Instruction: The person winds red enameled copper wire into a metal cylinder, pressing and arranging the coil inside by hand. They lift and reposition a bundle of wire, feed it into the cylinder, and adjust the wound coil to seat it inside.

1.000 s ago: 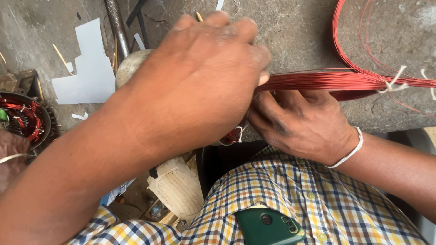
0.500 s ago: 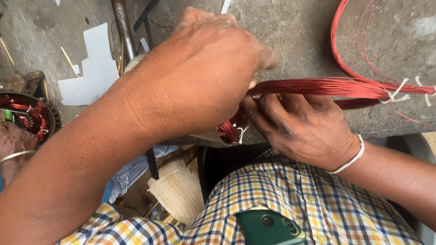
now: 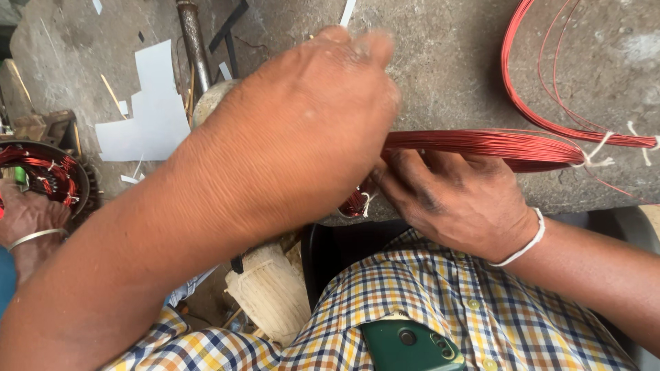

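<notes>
1. Left hand (image 3: 302,130): seen from the back, knuckles up, fingers curled down over the near end of the red wire bundle (image 3: 481,145); the fingertips are hidden beneath the hand, so whether they are clamped on the wire cannot be told.
2. Right hand (image 3: 457,199): palm down just below the bundle, fingers reaching left under the left hand and touching the red strands near the bench edge; a firm grip cannot be confirmed. A white band circles its wrist.
3. Red wire bundle: many thin strands gathered into a flat hank, lying across the grey stone bench (image 3: 447,62) from the hands toward the right edge of the view, where a white tie (image 3: 595,156) binds it. Further loops of the same wire curve up and away at upper right.
4. White paper sheet (image 3: 148,110): cut to a stepped outline, lying on the bench at left, well apart from the hands, with small paper scraps around it.
5. Metal rod (image 3: 194,41): standing beside the sheet.
6. Wound stator (image 3: 41,172): round metal ring with red windings at far left, another person's hand (image 3: 27,220) with a bangle resting just below it.
7. Checked shirt (image 3: 440,302): with a green phone (image 3: 405,343) in the pocket.
</notes>
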Demonstrator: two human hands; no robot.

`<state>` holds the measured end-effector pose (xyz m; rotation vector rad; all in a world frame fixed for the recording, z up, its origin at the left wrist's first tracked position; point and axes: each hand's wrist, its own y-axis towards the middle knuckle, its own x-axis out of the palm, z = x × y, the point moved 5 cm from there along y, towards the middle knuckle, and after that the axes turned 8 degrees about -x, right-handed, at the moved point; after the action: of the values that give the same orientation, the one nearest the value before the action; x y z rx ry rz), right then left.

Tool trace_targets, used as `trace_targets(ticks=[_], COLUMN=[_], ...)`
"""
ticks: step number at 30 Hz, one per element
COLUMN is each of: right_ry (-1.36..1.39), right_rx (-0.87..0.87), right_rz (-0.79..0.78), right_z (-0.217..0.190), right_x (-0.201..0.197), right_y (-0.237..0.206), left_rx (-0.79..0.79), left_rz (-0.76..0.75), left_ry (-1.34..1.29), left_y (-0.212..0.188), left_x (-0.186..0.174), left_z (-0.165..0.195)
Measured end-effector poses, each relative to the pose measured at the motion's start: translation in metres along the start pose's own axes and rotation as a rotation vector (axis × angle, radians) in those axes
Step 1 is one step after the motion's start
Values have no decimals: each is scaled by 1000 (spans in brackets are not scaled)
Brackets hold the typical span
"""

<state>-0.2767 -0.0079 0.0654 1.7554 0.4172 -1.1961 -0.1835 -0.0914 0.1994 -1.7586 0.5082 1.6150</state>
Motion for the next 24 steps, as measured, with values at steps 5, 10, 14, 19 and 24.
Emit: trace_targets(ticks=[5, 10, 14, 19, 24], right_ry=[62, 110, 198, 106, -24], right_rx=[14, -14, 6, 23, 31], right_rz=[-50, 62, 9, 2, 17], right_z=[1, -3, -5, -7, -11], right_x=[6, -1, 2, 3, 3], right_y=[13, 18, 14, 10, 9], left_rx=[-29, 22, -384, -876, -941], left_rz=[-21, 138, 85, 549, 507], left_ry=[74, 22, -247, -592, -790], left_y=[-1, -16, -69, -163, -215], left_x=[-3, -33, -41, 21, 137], left_z=[4, 1, -39, -120, -152])
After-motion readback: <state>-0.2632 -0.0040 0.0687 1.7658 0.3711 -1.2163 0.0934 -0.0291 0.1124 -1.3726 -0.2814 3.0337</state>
